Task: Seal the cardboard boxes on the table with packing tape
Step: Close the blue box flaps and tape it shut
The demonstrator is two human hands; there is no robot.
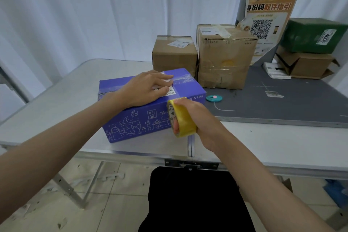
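Note:
A purple cardboard box [131, 124] with white line drawings lies near the front edge of the white folding table [66, 90]. Clear tape runs along and across its top. My left hand [145, 88] rests flat on the box top, fingers straight over a white label. My right hand [195, 117] grips a yellow roll of packing tape [181, 118] against the box's front right corner, fingers through the core. A strip of tape runs from the roll up over the box's top edge.
Two brown cardboard boxes, a small one [174, 54] and a taller one [225, 58], stand behind the purple box. A teal round cutter [214, 97] lies on the grey mat [282, 100]. At far right a green box [314, 35] sits on an open brown box [308, 66].

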